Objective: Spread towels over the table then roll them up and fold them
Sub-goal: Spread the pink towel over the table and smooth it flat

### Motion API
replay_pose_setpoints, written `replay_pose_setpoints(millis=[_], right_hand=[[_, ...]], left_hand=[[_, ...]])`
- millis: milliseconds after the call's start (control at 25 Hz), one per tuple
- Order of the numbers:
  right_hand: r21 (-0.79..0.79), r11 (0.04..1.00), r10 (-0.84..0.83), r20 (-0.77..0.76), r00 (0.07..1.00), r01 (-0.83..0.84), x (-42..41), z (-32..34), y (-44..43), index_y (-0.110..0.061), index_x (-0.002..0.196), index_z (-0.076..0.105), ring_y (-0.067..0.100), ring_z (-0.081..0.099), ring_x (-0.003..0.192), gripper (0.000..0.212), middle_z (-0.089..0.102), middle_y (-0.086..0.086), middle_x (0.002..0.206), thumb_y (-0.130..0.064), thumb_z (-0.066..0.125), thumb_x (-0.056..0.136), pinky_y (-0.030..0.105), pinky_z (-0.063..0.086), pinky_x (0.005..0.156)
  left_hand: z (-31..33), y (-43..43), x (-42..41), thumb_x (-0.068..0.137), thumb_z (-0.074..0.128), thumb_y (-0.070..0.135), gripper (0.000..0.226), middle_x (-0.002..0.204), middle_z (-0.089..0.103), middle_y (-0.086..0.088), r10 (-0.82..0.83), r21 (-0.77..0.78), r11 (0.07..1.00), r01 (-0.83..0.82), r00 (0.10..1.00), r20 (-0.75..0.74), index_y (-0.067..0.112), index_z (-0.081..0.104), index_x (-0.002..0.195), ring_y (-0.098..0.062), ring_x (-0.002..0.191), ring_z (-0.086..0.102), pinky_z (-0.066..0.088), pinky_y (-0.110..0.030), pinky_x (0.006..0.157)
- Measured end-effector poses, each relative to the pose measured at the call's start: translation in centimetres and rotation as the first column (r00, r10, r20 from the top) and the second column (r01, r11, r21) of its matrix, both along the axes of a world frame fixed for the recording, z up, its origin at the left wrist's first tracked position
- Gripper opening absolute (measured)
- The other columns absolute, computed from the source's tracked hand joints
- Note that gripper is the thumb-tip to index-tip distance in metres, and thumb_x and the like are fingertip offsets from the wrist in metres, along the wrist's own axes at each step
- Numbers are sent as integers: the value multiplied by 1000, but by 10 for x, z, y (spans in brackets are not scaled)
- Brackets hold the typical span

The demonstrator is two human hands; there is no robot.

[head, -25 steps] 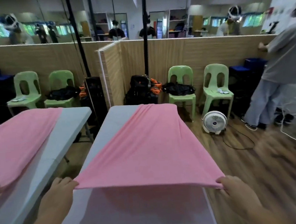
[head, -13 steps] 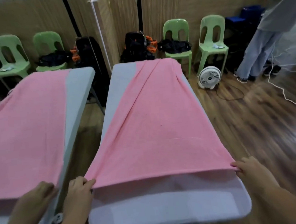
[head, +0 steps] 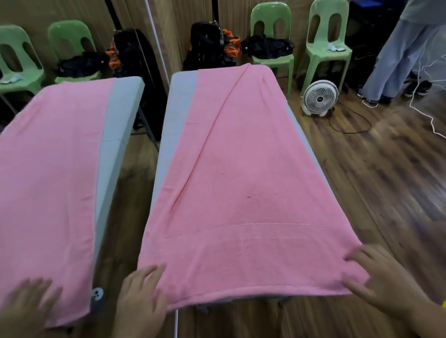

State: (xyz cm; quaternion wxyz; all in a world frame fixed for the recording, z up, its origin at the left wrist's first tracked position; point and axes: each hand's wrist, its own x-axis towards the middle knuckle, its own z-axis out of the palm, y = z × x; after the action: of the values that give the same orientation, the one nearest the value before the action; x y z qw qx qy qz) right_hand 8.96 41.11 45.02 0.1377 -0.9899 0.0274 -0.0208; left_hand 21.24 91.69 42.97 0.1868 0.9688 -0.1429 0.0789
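A pink towel [head: 238, 183] lies spread lengthwise over a long grey table [head: 183, 105]. It covers the table's right side and near end, and a grey strip stays bare along the left. A long diagonal crease runs from the far end toward the near left. My left hand [head: 141, 298] holds the towel's near left corner at the table's end. My right hand [head: 377, 279] holds the near right corner, with the fingers on top and the thumb at the hem.
A mirror panel [head: 45, 168] on the left repeats the table, towel and a hand. Green chairs [head: 329, 29], black bags [head: 208, 45], a white floor fan [head: 320, 97] and loose cables [head: 438, 127] lie beyond. A person [head: 406, 50] stands at far right.
The near edge of the towel, lifted above the table before, has come down toward me and now lies flat over the near end. My view has tilted down.
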Motion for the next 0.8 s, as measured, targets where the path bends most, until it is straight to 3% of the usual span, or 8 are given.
replay_pose_setpoints(millis=[80,200,320,440,560,680,800], right_hand=[[51,997,46,67,997,-50,57,7,53,-27,121,60,14,49,117,49,57,-7,125,-51,68,79,33,39,103],[41,995,92,-131,987,-88,115,-16,114,-34,145,35,18,27,142,62,28,-7,156,-60,46,89,41,25,117],[-83,995,31,-176,984,-46,100,-55,85,-30,150,29,22,20,147,70,11,-5,159,-66,30,90,38,16,119],[-110,987,-139,-189,972,120,42,-68,12,-30,147,38,23,32,143,73,26,0,158,-72,20,90,38,25,111],[-109,982,-181,-292,939,155,11,-63,-21,-31,145,42,17,34,141,73,33,-1,157,-73,21,90,35,28,107],[-117,981,-181,-278,943,154,29,-58,-18,-21,129,62,23,52,127,80,53,7,143,-75,20,89,28,22,109],[-47,991,-128,-162,978,122,75,-37,-7,-23,119,67,24,58,120,76,58,2,135,-76,23,88,37,43,102]], left_hand=[[5,-49,33,88,37,37,53,140,53,1,-112,50,992,115,991,-71,26,53,137,-25,126,49,32,-39,112],[-10,-101,72,97,20,49,57,161,19,10,-102,133,982,133,970,-219,35,21,152,-17,148,17,15,-37,121],[-33,-70,87,96,15,56,67,165,3,3,51,195,981,7,955,-292,28,2,155,-16,150,2,7,-39,122],[-51,-11,76,87,0,68,80,163,-7,5,110,266,963,-34,954,-278,25,-7,154,-12,149,-4,9,-39,121],[-54,1,63,87,5,72,81,162,-7,10,132,220,973,-66,944,-301,28,-2,155,-11,149,-1,12,-39,120],[-48,-13,65,92,24,66,75,164,6,7,177,213,970,-112,932,-316,27,13,155,-15,150,9,15,-41,120],[-32,-26,83,93,31,62,67,162,20,6,235,232,958,-167,923,-306,29,27,151,-16,147,19,18,-42,121]])
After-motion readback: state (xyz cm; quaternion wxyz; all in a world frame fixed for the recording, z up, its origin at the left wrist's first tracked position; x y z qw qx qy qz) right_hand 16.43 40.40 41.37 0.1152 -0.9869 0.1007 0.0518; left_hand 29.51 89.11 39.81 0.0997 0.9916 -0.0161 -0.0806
